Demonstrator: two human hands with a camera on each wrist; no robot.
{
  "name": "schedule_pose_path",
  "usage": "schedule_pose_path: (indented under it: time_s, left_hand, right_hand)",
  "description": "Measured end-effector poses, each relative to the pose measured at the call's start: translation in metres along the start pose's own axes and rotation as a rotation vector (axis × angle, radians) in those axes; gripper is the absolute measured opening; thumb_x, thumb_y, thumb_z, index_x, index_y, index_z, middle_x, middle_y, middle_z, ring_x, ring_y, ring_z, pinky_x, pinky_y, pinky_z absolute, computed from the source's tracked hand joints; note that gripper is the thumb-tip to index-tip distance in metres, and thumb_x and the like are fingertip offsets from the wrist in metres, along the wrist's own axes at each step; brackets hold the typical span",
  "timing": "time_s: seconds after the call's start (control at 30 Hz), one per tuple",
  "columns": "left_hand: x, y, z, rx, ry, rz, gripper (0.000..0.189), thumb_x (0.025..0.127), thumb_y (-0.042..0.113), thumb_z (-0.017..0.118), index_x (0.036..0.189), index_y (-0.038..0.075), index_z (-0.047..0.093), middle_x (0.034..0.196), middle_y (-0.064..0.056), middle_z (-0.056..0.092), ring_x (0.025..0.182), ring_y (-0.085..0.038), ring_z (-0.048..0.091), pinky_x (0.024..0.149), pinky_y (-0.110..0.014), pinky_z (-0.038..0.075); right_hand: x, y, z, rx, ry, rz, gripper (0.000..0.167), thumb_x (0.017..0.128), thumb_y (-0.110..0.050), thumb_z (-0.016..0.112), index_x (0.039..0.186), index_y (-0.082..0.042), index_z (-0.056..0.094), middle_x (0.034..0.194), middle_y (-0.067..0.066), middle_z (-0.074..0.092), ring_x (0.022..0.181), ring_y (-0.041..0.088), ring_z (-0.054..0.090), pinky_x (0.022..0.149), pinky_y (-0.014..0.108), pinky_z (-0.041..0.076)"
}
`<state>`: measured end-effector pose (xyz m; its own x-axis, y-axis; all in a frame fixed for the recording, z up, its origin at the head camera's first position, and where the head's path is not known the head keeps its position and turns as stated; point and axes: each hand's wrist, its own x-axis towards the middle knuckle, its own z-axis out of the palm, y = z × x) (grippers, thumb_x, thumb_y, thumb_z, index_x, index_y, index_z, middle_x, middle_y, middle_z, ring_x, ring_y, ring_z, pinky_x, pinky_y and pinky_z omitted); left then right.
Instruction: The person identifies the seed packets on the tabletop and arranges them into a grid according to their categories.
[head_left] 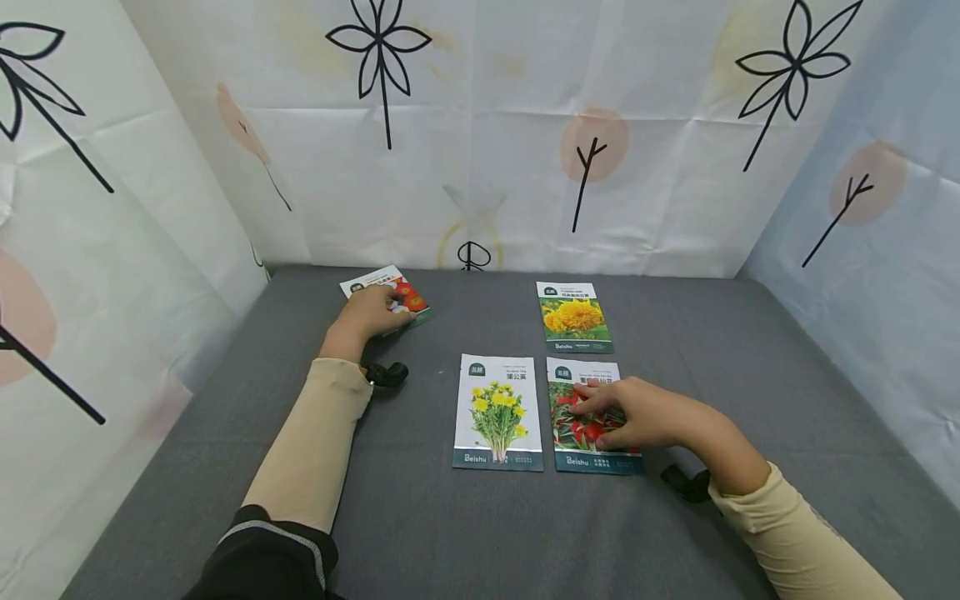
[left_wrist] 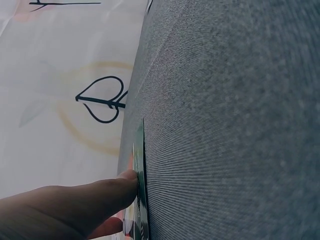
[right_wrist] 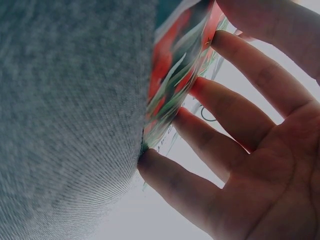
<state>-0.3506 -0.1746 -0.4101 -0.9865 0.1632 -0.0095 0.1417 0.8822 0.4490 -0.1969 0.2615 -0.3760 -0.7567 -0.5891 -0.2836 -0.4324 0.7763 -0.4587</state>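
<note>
At the back left my left hand (head_left: 369, 312) rests on a seed packet with a red and white picture (head_left: 411, 296). The left wrist view shows a thumb (left_wrist: 112, 192) touching the face of that packet (left_wrist: 141, 200), which lies flat. My right hand (head_left: 648, 412) has its spread fingertips on a seed packet with red flowers (head_left: 564, 417). In the right wrist view several nearly straight fingers (right_wrist: 235, 107) touch its glossy front (right_wrist: 175, 75). Left of it lies a dandelion seed packet (head_left: 468, 417). Behind it lies a packet with yellow flowers (head_left: 575, 317).
A grey cloth (head_left: 420, 533) covers the table. White printed fabric (head_left: 480, 150) hangs behind it and at both sides. Dark wrist straps (head_left: 386, 375) sit below both hands, near the cloth.
</note>
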Motion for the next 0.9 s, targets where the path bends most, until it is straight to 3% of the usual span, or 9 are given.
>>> schedule_pose_path:
  time_s: [0.9]
  left_hand:
    - [-0.0024,0.0045,-0.0013,-0.030,-0.005,0.008,0.071,0.099,0.038,0.069,0.153,-0.006,0.051,0.149,-0.027,0.060,0.138,-0.044,0.057,0.117,-0.059,0.044]
  right_hand:
    - [-0.0010,-0.0038,-0.0006,0.015,0.002,-0.009,0.048,0.090,-0.015,0.083,0.137,-0.020,0.074,0.163,0.014,0.049,0.155,0.043,0.040,0.112,0.058,0.050]
